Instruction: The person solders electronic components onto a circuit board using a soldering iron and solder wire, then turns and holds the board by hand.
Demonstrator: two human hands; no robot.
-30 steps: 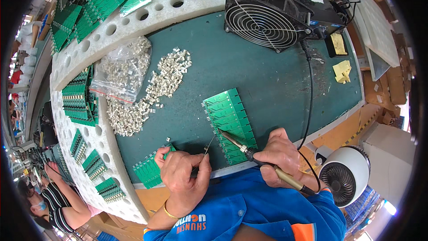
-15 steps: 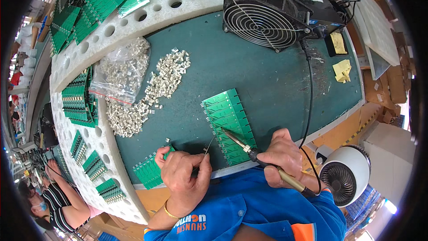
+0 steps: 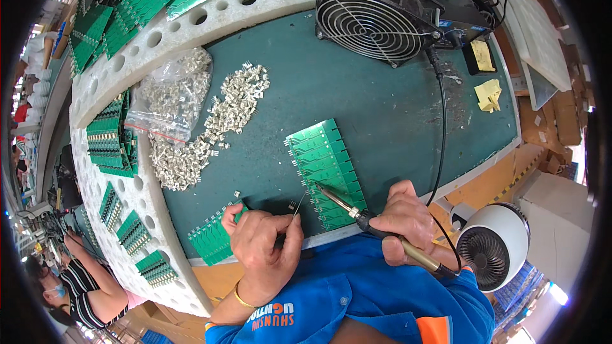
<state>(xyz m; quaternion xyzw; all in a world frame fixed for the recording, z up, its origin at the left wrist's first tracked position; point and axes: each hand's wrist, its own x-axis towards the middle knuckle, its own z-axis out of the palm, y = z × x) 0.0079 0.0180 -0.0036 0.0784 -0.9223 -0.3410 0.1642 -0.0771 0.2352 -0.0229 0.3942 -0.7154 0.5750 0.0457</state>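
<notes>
A green circuit board panel (image 3: 329, 169) lies on the dark green work mat near its front edge. My right hand (image 3: 405, 222) grips a soldering iron (image 3: 363, 219), its metal tip resting at the board's left part. Between the thumb and fingers of my left hand (image 3: 266, 243) is a thin solder wire (image 3: 301, 203), whose end reaches toward the board's left edge by the iron tip. A second green board (image 3: 211, 237) lies partly under my left hand. A single small connector (image 3: 292, 205) sits between that hand and the panel.
Small white connectors (image 3: 234, 103) are heaped left, beside a clear bag (image 3: 172, 99) of more. White foam (image 3: 137, 185) holding boards borders the left and back. A black fan (image 3: 373, 24) stands behind; the iron's cord (image 3: 444, 134) runs down the right. Yellow sponges (image 3: 488, 95) lie far right. A co-worker (image 3: 89, 280) sits left.
The view has shifted slightly, so the table contents sit a little higher and further left. Both hands keep their grips, with the iron and wire still at the board's left part.
</notes>
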